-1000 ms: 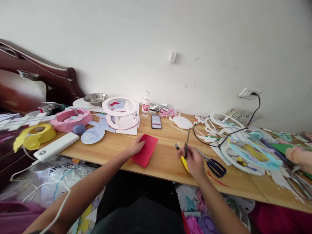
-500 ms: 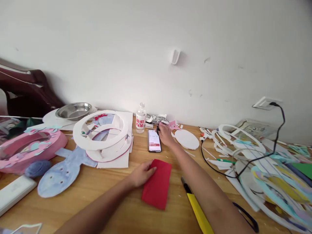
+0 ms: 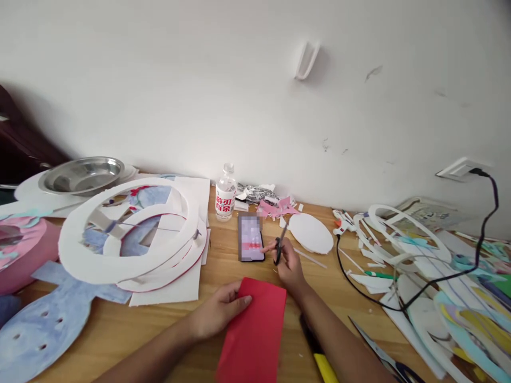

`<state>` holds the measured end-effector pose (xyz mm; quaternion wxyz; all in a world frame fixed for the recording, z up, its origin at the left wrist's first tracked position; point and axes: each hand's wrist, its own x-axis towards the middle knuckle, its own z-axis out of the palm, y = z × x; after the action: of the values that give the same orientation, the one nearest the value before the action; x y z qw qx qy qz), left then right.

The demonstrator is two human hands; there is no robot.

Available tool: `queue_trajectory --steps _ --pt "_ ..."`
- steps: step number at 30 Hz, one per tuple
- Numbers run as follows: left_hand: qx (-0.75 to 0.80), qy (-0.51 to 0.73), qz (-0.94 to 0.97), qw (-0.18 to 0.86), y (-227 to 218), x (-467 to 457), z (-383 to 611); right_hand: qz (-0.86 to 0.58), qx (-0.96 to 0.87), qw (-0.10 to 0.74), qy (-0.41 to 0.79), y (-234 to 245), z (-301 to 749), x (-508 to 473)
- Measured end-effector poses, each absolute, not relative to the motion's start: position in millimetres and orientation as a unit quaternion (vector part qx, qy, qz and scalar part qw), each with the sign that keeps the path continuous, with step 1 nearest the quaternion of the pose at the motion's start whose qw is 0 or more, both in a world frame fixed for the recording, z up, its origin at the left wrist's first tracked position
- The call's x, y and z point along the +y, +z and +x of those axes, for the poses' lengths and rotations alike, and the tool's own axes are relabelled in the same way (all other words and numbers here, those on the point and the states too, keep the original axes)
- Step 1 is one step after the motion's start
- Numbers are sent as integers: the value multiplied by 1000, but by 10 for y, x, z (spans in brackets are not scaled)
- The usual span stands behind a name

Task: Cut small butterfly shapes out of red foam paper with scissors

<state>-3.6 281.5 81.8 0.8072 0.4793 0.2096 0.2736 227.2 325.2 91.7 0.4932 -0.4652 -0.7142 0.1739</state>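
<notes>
My left hand [image 3: 217, 314] pinches the left edge of a red sheet [image 3: 257, 324], which looks like paper or thin card, between thumb and fingers. Small dark-handled scissors [image 3: 280, 244] sit in my right hand [image 3: 289, 266], blades pointing up. The index finger of that hand stretches to the lower right of a phone [image 3: 250, 234] lying on the table with its screen lit; contact is hard to make out. A white oval piece [image 3: 311, 233] lies just right of the scissors. Below my right forearm is a yellow and black tool [image 3: 317, 351], partly hidden.
White rings [image 3: 131, 234] and a metal bowl [image 3: 82, 175] stand left, near a blue painted cutout [image 3: 51, 324]. A bottle [image 3: 226, 194] stands behind the phone. Larger scissors [image 3: 379, 351], a glue gun [image 3: 343, 221], its black cable [image 3: 399, 308] and ring pieces lie right.
My right hand has come back from the phone's far right corner with the small scissors, its index finger now at the screen. The red sheet appears nearer; the larger scissors show more fully.
</notes>
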Motion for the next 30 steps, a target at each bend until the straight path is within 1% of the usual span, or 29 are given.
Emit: queue_trajectory --steps 5,9,11,15,22,26,28,30 --pt "233 264 481 803 878 2821 -35 -471 -752 430 166 907 2295 3233" --pt "231 257 481 806 849 2844 -16 -472 -801 356 92 958 2222 3429" --pt "232 255 475 810 842 2854 -4 -467 -817 333 61 982 2186 3564" --pt "233 255 466 814 874 2853 5 -460 -822 333 43 1001 2163 3762" --pt "227 261 471 812 879 2858 7 -480 -829 287 23 944 2155 3801" --pt "216 261 455 824 852 2867 10 -478 -832 280 27 930 2151 3808" --pt "218 264 459 820 849 2863 6 -469 -827 308 33 936 2165 3765" --pt "220 266 458 820 849 2854 -2 -451 -815 358 53 949 2194 3685"
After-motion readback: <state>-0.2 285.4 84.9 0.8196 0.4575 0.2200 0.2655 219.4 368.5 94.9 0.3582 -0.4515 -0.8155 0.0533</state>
